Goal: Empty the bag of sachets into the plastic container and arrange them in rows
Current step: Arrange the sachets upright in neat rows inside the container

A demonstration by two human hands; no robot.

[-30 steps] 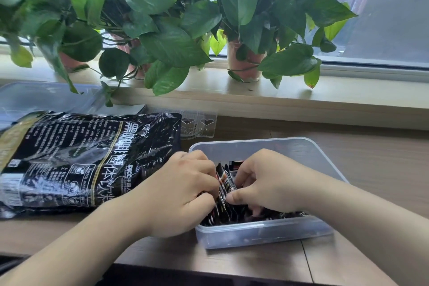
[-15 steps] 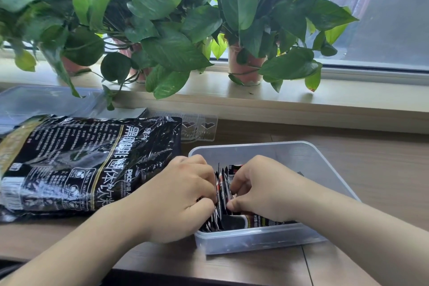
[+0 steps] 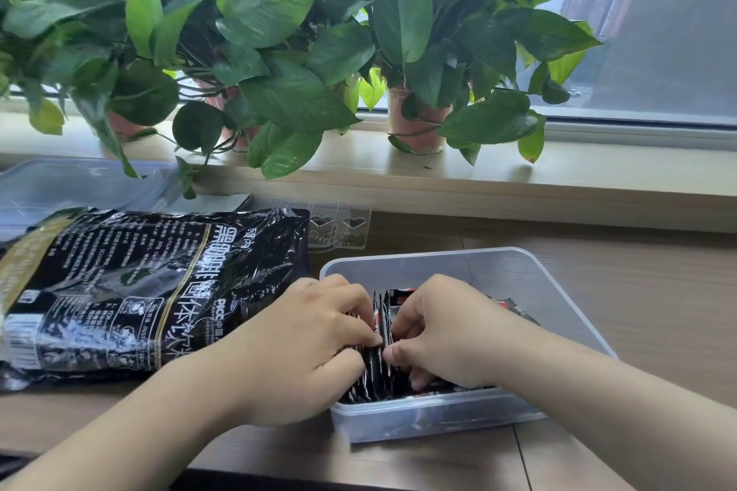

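**Sachets being stood into a first row, loose ones waiting**

The sachets [image 3: 381, 325] are sitting in the plastic container [image 3: 438, 256]. A tight bunch of them is standing on edge at the container's left, near end, squeezed between both hands. The left hand [image 3: 303, 347] is curling its fingers round the bunch from the left. The right hand [image 3: 450, 331] is clamping thumb and bent fingers onto it from the right.

More sachets are lying flat and loose under and behind the right hand. So the arranging looks only partly done: one row is forming and the rest are waiting to be stood up. The far end of the container is showing bare wall.

The black bag [image 3: 139, 291] is lying on its side on the table [image 3: 638, 311], just left of the container. It is looking puffy, but whether any sachets are left inside cannot be told. Beyond it, a clear lid [image 3: 71, 187] and a clear blister tray [image 3: 339, 227] are lying below the windowsill [image 3: 558, 179], where potted plants [image 3: 279, 32] are standing.
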